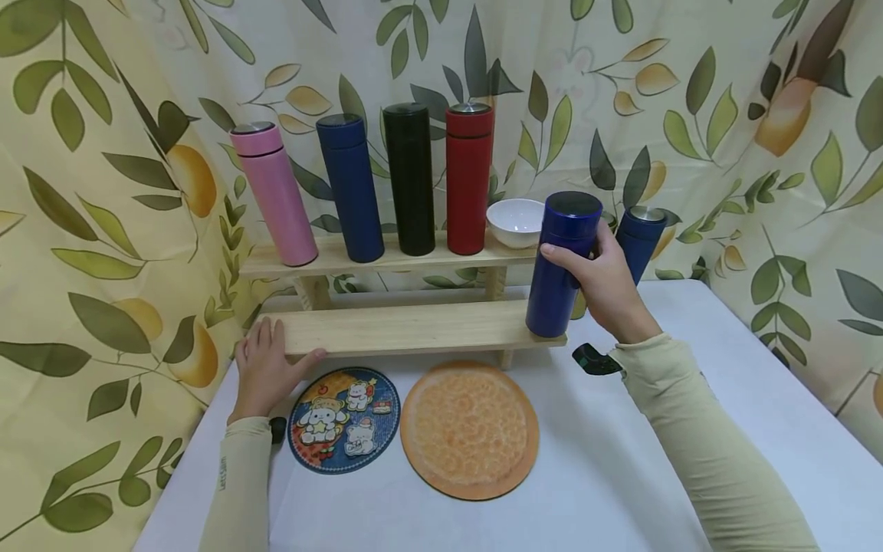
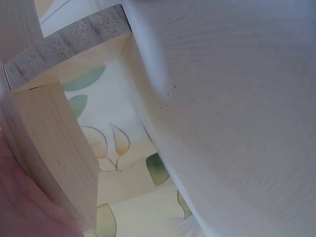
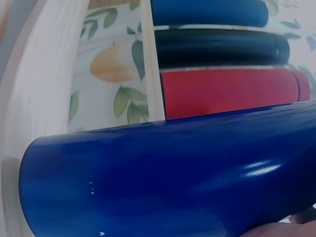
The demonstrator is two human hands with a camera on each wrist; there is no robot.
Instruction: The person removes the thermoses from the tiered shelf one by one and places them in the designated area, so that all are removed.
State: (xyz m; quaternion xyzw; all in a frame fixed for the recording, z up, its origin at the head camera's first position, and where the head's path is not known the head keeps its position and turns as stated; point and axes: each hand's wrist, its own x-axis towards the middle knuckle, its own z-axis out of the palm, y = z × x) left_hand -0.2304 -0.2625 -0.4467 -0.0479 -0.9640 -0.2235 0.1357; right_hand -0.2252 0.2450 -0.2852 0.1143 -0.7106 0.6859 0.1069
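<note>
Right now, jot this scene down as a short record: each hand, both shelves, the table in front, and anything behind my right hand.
Right hand: grips glossy blue bottle at lower shelf's right end
Left hand: touches lower shelf at its left end
Upper shelf, left to right: pink bottle, navy bottle, black bottle, red bottle, white bowl
Table in front: cartoon mat left, tan mat right, both round
Behind right hand: silver-topped blue bottle, partly hidden
</note>
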